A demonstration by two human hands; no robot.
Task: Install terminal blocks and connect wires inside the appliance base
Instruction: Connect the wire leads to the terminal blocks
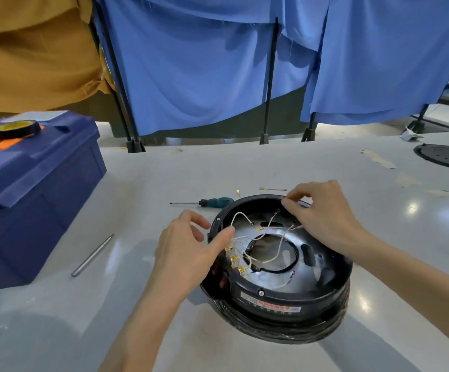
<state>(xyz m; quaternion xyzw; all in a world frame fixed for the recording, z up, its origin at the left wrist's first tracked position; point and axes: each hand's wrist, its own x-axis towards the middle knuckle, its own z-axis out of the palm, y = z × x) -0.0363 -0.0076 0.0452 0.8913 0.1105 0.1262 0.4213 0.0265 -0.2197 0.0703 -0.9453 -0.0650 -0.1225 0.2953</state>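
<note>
Pinching a white wire at the one-o'clock rim of the appliance base, mid-tabletop, the right hand is holding its end. The left hand, fingers loosely spread, is hovering at nine o'clock by the gold terminals. Seating each lead squarely probably matters.

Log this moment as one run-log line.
step: wiring inside appliance base | left hand: thumb on white wires by brass terminals | right hand: pinching one wire at far rim | screwdriver: on table

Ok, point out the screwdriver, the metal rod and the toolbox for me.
screwdriver point(218, 202): head view, on its teal handle.
metal rod point(92, 255): head view, mid-shaft.
toolbox point(56, 202): head view, on its front wall.
</note>
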